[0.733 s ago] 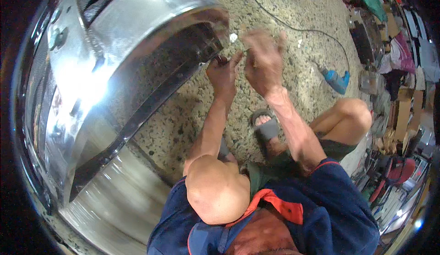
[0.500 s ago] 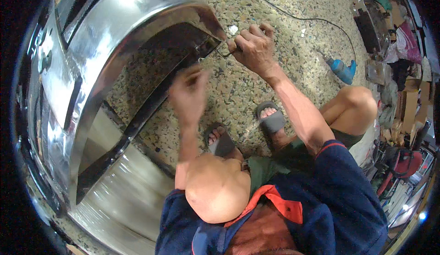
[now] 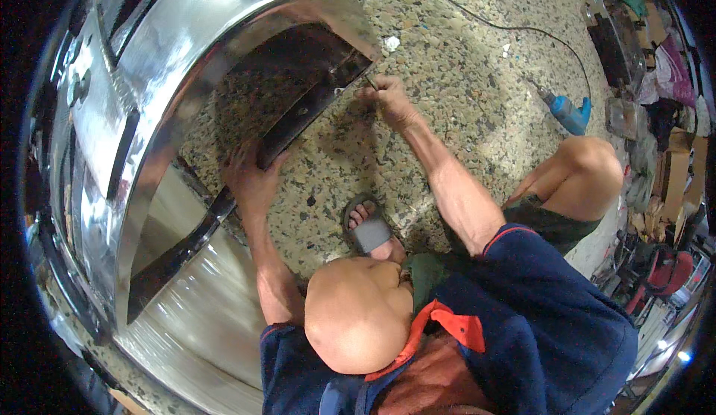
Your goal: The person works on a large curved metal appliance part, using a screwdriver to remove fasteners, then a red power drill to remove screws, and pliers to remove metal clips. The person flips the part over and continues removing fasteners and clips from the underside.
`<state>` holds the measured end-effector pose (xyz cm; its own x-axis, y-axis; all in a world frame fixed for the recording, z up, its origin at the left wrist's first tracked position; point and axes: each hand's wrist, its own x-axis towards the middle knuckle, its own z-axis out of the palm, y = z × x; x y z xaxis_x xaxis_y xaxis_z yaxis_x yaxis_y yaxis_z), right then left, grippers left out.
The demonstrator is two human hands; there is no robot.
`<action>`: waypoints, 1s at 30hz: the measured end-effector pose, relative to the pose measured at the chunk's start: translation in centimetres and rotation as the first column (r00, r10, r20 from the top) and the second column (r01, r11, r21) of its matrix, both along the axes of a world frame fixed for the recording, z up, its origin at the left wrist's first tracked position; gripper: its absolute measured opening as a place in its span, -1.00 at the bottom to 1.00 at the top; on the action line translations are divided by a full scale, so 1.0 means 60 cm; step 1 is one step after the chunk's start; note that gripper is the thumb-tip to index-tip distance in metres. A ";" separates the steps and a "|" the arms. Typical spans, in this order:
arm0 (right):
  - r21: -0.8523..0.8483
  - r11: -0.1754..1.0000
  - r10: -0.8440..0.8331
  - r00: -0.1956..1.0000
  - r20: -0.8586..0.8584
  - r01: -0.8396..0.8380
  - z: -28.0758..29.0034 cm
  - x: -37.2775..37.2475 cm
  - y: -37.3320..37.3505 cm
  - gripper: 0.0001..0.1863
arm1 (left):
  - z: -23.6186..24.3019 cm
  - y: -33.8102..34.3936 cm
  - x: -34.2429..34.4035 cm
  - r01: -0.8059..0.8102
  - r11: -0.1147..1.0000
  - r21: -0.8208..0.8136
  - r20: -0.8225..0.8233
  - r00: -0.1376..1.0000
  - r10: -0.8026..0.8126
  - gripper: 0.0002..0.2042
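Speckled floor (image 3: 455,109) lies under both hands. Dark strip (image 3: 283,130) spans shiny metal arch (image 3: 201,35), L hand (image 3: 250,180) wrapped round it. R hand (image 3: 393,102) pinches thin rod (image 3: 371,82) by strip's far end; prob. unfinished there, too blurry to confirm. Blue drill (image 3: 568,115) rt. of R hand, cardboard (image 3: 675,169) farther.

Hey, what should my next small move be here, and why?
Probably ease the thin dark tool against the far end of the black bar: your right hand holds it close by, and your left hand, on the bar nearer you, could steady it. Whether the tool touches is unclear.
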<state>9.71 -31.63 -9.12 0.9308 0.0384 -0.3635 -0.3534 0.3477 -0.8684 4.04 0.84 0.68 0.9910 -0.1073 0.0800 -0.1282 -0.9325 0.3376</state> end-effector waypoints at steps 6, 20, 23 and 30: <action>0.619 0.714 -0.231 0.945 -0.232 0.327 0.043 -0.055 0.119 -0.66 | 0.004 -0.021 0.010 0.016 0.983 -0.183 0.031 0.999 -0.011 -0.43; -0.235 0.848 -0.509 0.853 -0.113 0.475 0.087 -0.082 0.158 -0.37 | -0.028 -0.028 0.009 -0.064 0.986 -0.156 0.052 0.996 0.072 -0.40; 0.166 0.836 -0.419 0.802 -0.425 0.524 0.189 -0.074 0.170 -0.37 | -0.026 -0.013 0.005 -0.060 0.993 -0.101 0.028 0.998 0.063 -0.44; 0.391 0.832 -0.170 0.853 -0.494 0.393 0.245 -0.071 0.120 -0.38 | 0.010 -0.058 -0.036 -0.069 0.835 -0.546 0.252 0.937 0.243 -0.69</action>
